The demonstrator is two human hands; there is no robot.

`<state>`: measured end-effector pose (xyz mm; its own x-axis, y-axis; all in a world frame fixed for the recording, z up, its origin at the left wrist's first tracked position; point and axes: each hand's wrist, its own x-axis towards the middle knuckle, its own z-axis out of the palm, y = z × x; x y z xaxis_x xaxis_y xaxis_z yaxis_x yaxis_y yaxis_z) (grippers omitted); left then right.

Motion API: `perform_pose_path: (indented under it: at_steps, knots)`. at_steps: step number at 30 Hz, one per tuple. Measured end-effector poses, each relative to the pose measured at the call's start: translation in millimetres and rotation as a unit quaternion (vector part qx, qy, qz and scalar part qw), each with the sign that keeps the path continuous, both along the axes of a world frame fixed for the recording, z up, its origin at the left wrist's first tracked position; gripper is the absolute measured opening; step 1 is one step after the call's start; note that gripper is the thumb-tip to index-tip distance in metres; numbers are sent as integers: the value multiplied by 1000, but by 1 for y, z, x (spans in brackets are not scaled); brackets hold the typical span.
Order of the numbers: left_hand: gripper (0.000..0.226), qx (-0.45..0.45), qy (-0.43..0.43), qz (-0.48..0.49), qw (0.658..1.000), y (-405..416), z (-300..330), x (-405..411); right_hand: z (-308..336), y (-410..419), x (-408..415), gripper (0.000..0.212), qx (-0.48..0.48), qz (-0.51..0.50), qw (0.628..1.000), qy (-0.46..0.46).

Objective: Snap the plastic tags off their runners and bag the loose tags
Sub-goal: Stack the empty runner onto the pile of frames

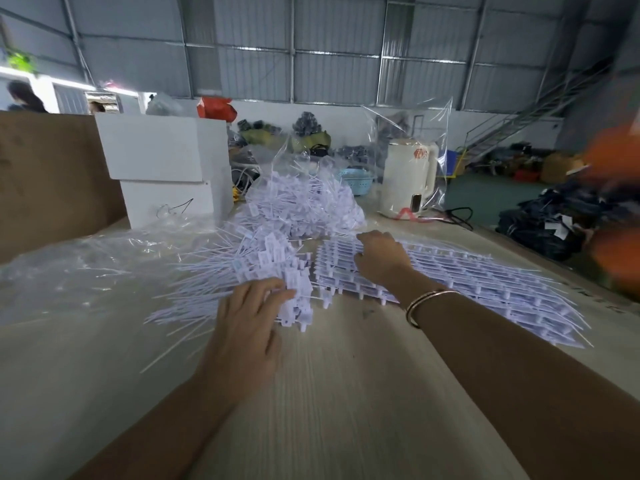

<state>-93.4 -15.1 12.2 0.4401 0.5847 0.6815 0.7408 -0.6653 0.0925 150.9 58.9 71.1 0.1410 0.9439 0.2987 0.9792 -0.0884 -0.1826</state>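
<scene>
Bulging clear bag of loose tags; more beside on table

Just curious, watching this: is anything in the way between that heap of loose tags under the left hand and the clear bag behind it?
Nothing visible blocks it. The loose tags under the left hand run straight up to the clear bag, already part full. The white boxes stand off to the left, the kettle to the right.
</scene>
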Motion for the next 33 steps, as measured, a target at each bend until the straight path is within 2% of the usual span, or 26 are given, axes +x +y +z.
perform_pose_path:
  at_steps: [5,10,13,17,20,22,25,27,29,31,33]
  knots:
    - [51,1,58,-84,995,0,-4,6,1,41,-9,52,-15,15,1000,-4]
    - [49,5,68,-102,992,4,-8,6,-1,65,-2,49,-19,-19,992,-124]
    - [50,3,62,-110,992,3,-8,7,6,63,6,45,38,-6,989,-144]
    - [49,6,51,-122,991,1,-8,5,35,39,8,34,179,9,959,-218]
    - [44,7,5,-114,993,-5,-2,6,60,7,-3,30,237,46,934,-265]
    - [40,15,-37,-116,992,-11,4,11,76,-18,-13,30,251,85,933,-245]
    - [35,23,-141,-123,982,-17,18,11,79,-64,-30,31,222,183,942,-171]
    - [30,-2,-256,-108,961,-20,28,6,61,-99,-43,29,197,254,934,-153]
    - [25,-9,-322,-98,942,-23,33,0,38,-134,-57,29,152,311,926,-151]
    - [22,-6,-305,-96,947,-29,32,-1,13,-160,-69,26,127,349,913,-171]
    - [28,-25,-230,-117,966,-37,23,4,-11,-178,-77,22,113,367,904,-190]
